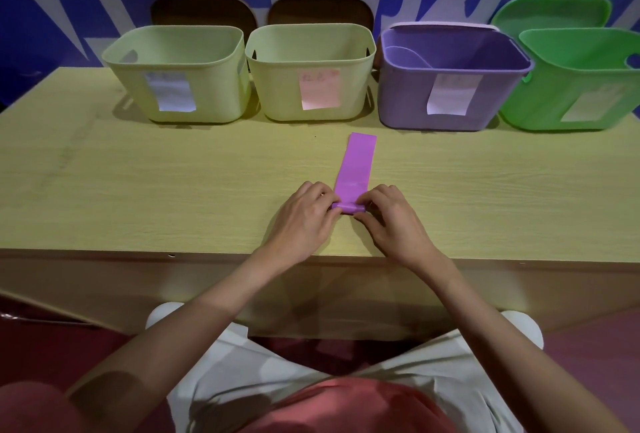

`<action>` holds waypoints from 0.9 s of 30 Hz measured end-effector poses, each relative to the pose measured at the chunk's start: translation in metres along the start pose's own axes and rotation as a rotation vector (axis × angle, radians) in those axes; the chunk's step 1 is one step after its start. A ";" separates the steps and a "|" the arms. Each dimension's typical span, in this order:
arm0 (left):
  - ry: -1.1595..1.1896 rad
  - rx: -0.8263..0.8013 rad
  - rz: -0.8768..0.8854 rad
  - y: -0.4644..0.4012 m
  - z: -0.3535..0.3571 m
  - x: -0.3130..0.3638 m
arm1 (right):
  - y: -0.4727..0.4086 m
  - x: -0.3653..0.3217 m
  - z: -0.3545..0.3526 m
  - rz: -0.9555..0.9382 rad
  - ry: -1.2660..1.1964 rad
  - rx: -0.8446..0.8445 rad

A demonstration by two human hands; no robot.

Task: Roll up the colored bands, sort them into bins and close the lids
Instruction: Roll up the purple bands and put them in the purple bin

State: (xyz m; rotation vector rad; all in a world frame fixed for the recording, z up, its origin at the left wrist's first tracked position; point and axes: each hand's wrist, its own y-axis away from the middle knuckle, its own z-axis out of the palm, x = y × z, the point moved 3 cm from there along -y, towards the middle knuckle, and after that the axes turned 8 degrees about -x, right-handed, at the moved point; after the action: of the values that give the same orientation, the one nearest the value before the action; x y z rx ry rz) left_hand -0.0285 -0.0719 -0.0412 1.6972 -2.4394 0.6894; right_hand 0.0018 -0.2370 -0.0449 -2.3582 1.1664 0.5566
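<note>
Head view: left hand (304, 212) and right hand (391, 216) both pinch the rolled near end of the purple band (356, 164). Its long axis runs directly away from the grip toward the bins, flat on the table (138, 190). Band appears smooth, thin, mostly unrolled. Purple bin (446, 103) stands beyond, lid off.
</note>
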 end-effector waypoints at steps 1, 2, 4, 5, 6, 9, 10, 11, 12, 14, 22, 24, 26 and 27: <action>0.011 -0.011 0.003 0.000 0.000 -0.001 | 0.001 0.000 0.000 0.007 -0.010 0.001; 0.023 -0.016 0.009 0.001 -0.001 -0.002 | 0.002 -0.001 0.000 0.011 -0.020 0.003; 0.056 -0.016 0.022 0.005 -0.002 -0.002 | 0.008 -0.004 -0.001 0.017 -0.039 0.000; 0.071 -0.016 0.026 0.008 -0.003 -0.002 | 0.010 -0.005 -0.001 0.018 -0.046 -0.007; 0.084 -0.018 0.030 0.011 -0.003 -0.001 | 0.013 -0.006 -0.002 0.016 -0.049 -0.017; 0.104 -0.029 0.041 0.019 -0.003 0.003 | 0.018 -0.009 -0.003 0.004 -0.044 -0.029; 0.102 -0.031 0.051 0.020 -0.004 0.004 | 0.019 -0.009 -0.002 0.002 -0.042 -0.027; 0.095 -0.033 0.064 0.021 -0.004 0.004 | 0.020 -0.010 -0.002 0.003 -0.039 -0.024; 0.086 -0.034 0.075 0.022 -0.004 0.005 | 0.020 -0.011 -0.001 0.004 -0.037 -0.019; 0.073 -0.038 0.077 0.024 -0.003 0.005 | 0.022 -0.011 0.002 0.002 -0.037 -0.007; 0.085 -0.071 0.062 0.017 -0.002 0.004 | 0.025 -0.009 0.004 0.028 -0.046 0.059; 0.091 -0.066 0.041 0.015 -0.001 0.002 | 0.024 -0.011 0.004 -0.001 -0.063 0.029; 0.110 -0.070 0.025 0.014 0.000 0.001 | 0.023 -0.011 0.005 -0.030 -0.052 -0.003; 0.118 -0.077 0.019 0.013 0.001 0.000 | 0.022 -0.010 0.005 -0.033 -0.045 -0.002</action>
State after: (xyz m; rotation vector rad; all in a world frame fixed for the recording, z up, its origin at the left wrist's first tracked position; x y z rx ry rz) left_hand -0.0404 -0.0684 -0.0459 1.5609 -2.3721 0.6683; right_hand -0.0228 -0.2400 -0.0483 -2.3500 1.1062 0.5962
